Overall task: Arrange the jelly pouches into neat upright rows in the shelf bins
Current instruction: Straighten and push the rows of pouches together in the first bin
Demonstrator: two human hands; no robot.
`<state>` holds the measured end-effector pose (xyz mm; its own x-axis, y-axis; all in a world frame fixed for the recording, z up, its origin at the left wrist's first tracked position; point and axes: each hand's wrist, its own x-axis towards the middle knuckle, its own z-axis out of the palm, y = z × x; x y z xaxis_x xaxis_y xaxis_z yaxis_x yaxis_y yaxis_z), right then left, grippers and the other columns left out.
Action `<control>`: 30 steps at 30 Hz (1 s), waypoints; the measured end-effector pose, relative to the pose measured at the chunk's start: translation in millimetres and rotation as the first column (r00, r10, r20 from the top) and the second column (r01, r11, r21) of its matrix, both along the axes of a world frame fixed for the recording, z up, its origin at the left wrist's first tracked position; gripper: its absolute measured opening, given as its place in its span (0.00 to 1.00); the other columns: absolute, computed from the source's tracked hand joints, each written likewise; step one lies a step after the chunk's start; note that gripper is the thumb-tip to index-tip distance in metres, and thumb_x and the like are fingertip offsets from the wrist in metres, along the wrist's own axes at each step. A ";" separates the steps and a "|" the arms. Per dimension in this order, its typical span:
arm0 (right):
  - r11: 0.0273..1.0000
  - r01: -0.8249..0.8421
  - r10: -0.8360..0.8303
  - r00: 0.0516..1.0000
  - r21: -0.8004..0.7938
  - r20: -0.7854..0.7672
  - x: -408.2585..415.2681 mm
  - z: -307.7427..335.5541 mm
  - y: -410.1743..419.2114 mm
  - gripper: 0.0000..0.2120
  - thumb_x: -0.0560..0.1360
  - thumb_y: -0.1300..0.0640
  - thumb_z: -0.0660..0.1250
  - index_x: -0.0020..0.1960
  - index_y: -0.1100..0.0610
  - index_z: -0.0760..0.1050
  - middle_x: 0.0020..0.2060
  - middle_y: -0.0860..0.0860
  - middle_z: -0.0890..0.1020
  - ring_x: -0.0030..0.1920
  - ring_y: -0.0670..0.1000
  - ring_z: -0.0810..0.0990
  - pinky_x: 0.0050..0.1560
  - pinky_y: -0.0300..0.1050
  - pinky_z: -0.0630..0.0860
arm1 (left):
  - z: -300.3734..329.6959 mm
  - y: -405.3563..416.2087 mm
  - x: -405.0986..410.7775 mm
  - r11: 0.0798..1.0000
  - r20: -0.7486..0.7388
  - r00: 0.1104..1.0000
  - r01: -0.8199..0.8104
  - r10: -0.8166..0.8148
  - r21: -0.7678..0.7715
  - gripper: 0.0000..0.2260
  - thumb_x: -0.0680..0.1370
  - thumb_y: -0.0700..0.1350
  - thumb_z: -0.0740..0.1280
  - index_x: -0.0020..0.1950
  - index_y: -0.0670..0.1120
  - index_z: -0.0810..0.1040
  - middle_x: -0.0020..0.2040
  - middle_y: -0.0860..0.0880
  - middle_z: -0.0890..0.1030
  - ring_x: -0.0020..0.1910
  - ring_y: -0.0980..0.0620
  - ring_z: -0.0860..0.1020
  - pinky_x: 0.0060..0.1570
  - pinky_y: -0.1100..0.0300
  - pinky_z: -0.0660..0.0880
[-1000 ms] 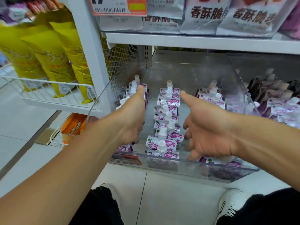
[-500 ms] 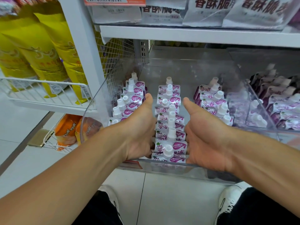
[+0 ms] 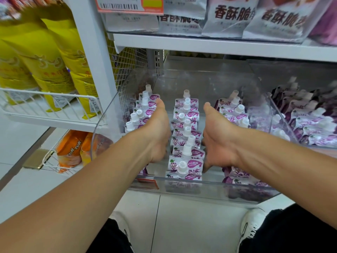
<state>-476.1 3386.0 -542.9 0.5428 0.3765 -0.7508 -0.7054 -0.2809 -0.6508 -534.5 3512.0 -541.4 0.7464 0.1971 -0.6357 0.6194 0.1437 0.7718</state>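
- The left hand and the right hand reach into a clear plastic bin, one on each side of the middle row of jelly pouches, thumbs pointing away from the person
- Both palms face inward against the sides of that row; the fingers go down out of sight between the rows, so how far they curl cannot be told
- The middle row stands upright between the two hands, white caps up, running from the bin's front wall toward the back
- A left row of pouches stands just outside the left hand, partly hidden by it
- A right row of pouches sits just outside the right hand; its nearest pouches lie low under the right wrist
- A neighbouring bin of darker pouches lies further out past the right hand
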 end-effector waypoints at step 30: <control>0.988 0.102 -0.068 0.965 -0.120 0.255 70.3 18.8 38.4 0.38 0.78 0.31 0.43 0.80 0.53 0.49 0.80 0.51 0.54 0.77 0.55 0.58 0.75 0.53 0.55 | -18.4 27.0 90.8 0.974 0.036 0.980 -0.192 0.198 -0.117 0.44 0.72 0.76 0.41 0.80 0.50 0.55 0.79 0.47 0.59 0.78 0.48 0.58 0.75 0.48 0.51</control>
<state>-405.8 3424.4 -524.1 0.7447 0.2285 -0.6271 -0.5504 -0.3212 -0.7707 -443.6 3539.0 -559.8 0.7302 0.2710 -0.6272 0.5342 0.3459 0.7714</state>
